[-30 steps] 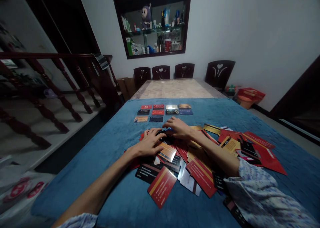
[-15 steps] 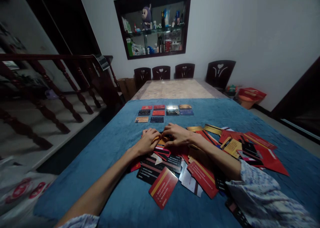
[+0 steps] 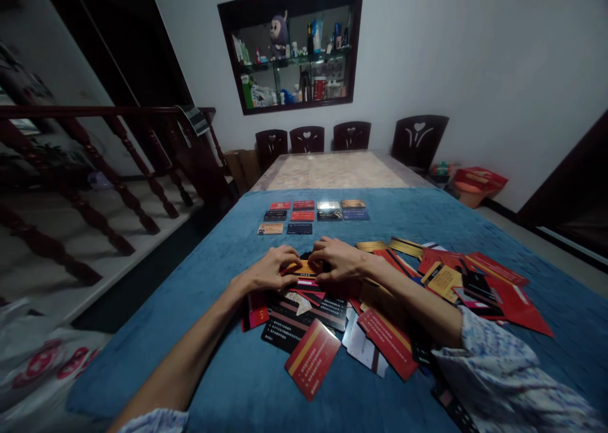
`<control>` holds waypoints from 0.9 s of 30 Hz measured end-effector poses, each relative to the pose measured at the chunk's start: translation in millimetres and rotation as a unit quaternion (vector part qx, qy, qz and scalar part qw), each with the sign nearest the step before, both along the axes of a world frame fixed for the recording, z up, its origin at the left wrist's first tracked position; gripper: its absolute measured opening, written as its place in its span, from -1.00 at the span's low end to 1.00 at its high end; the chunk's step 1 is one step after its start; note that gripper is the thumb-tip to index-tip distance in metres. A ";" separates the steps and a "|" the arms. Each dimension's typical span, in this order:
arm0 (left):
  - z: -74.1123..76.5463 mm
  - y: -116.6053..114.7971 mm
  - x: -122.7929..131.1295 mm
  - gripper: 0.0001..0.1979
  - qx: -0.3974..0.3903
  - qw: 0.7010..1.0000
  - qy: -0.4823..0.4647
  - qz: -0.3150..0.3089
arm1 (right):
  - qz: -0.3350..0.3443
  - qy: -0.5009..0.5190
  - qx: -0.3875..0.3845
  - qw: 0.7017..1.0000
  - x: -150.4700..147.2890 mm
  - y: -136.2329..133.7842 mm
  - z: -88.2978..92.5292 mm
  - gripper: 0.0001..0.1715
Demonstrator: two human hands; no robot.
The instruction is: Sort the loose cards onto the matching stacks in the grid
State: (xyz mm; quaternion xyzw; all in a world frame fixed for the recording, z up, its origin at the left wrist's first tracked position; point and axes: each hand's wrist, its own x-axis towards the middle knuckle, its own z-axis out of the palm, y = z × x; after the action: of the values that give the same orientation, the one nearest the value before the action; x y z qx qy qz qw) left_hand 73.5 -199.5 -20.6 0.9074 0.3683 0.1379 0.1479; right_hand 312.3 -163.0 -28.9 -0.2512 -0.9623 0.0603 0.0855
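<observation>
So both hands are together over the messy card pile, middle of the blue cloth (image 3: 223, 237); the left hand (image 3: 272, 269) has its fingers and thumb curled in on the left end of an orange card (image 3: 304, 268), and the right hand (image 3: 338, 259) has the other end pinched the same way; the card sits between them, just above the pile as far as I can tell.

Right under that there's a black card (image 3: 285, 335) with printed lines, partly covered; a red card with a yellow stripe (image 3: 312, 359) overlaps its near right side, and a white card (image 3: 364, 344) pokes out further right; way over on the right a big red piece (image 3: 520, 306) lies beside a yellow card (image 3: 441, 281).

Far side of the hands, ten cards are laid flat in neat rows, four, four and two; the nearest row is a tan card (image 3: 270, 229) on the left and a dark blue card (image 3: 299, 229) on the right; beyond that the bare tabletop (image 3: 332, 168) shows, with chairs (image 3: 351, 137) past it.
</observation>
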 end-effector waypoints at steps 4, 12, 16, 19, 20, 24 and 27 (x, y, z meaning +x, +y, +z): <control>-1.3 1.1 -1.3 -0.77 -0.010 1.000 -0.026 -0.002 | 0.010 0.012 0.006 1.000 0.7 0.6 0.1 -0.74; -0.7 3.5 -6.1 -0.81 -0.023 0.996 -0.088 -0.006 | 0.021 0.039 -0.015 0.999 4.6 -2.0 10.7 -0.78; 0.5 5.3 -6.5 -0.79 -0.013 0.992 -0.126 0.011 | 0.014 0.067 -0.030 0.997 8.1 -0.6 12.7 -0.72; -2.1 8.2 -6.4 -0.79 0.006 0.989 -0.142 0.026 | 0.000 0.079 -0.022 0.997 8.6 0.2 12.3 -0.68; -3.6 9.1 -6.3 -0.79 0.011 0.989 -0.144 0.029 | -0.006 0.079 -0.016 0.997 8.5 0.2 12.2 -0.66; -9.9 10.8 -6.2 -0.69 0.030 0.987 -0.149 0.056 | -0.028 0.067 0.006 0.997 7.4 0.0 11.8 -0.62; -13.4 11.3 -5.6 -0.60 0.043 0.985 -0.150 0.080 | -0.061 0.061 0.012 0.996 6.7 0.8 10.3 -0.64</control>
State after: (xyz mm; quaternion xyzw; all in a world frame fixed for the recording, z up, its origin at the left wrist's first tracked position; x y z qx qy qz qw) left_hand 67.9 -188.2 -34.0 0.8498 0.4068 0.2993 0.1510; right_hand 319.0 -162.3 -18.6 -0.3042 -0.9388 0.0584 0.1506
